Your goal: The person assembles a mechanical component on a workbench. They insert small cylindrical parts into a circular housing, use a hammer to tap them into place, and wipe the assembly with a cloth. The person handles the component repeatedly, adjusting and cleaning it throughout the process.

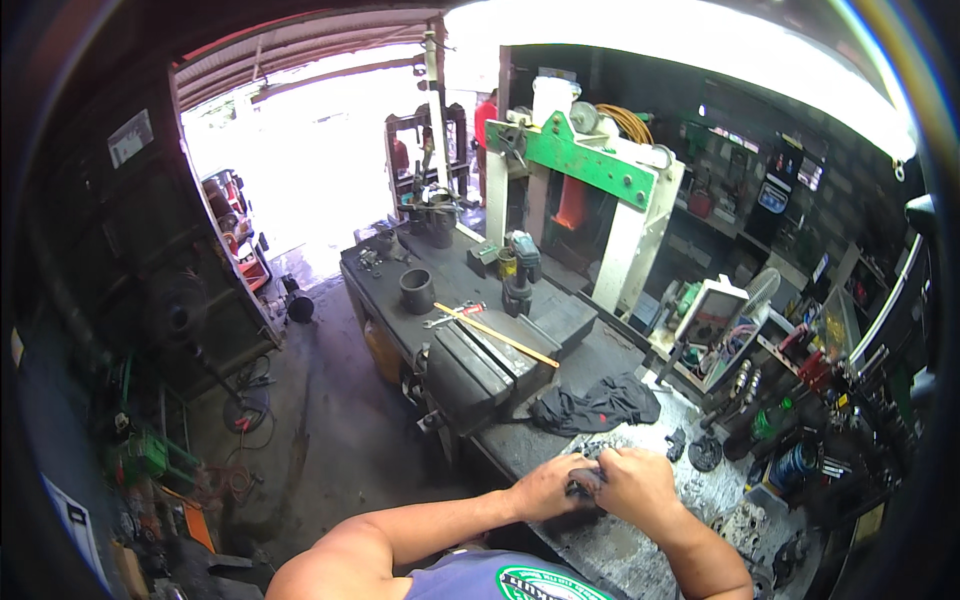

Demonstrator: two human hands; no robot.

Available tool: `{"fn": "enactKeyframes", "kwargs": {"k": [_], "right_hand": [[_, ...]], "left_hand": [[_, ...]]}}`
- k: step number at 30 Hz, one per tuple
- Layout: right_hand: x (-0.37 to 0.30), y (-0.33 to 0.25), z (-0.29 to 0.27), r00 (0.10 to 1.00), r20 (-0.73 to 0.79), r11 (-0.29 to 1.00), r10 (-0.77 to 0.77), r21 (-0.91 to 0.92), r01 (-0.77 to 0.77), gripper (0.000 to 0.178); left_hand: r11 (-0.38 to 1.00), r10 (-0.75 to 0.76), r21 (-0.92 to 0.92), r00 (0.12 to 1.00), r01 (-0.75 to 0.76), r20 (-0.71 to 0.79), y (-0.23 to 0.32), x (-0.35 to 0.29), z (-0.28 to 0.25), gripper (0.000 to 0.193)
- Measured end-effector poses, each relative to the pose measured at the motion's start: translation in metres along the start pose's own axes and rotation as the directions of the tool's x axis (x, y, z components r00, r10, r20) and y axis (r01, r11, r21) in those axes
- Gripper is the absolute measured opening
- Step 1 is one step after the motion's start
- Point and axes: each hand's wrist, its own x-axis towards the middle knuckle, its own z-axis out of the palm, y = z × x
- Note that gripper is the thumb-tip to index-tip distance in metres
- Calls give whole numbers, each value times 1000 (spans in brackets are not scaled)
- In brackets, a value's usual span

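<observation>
Two hands [642, 482], dark part [584, 484], near bench edge [503, 457]

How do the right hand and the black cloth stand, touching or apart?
Apart: the head view shows bright bench top between the right hand and the black cloth.

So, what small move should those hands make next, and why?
Perhaps turn the dark part slightly with the right hand while the left hand steadies it: both hands meet around it above the worktop, and their fingers hide much of it, so turning might expose more.
</observation>
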Motion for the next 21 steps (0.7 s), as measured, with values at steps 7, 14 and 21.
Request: {"fn": "enactKeyframes", "kwargs": {"k": [7, 14, 21], "right_hand": [[5, 1, -1, 1000, 16, 999, 10, 47, -11, 30], [-2, -1, -1, 974, -169, 979, -149, 115, 170, 24], [-3, 4, 1, 989, -46, 985, -142, 87, 146, 32]], "left_hand": [[987, -66, -144, 996, 73, 53, 1, 10, -13, 41], [951, -194, -219, 974, 217, 120, 2, 10, -15, 37], [958, -232, -136, 962, 252, 147, 2, 11, -16, 29]]}}
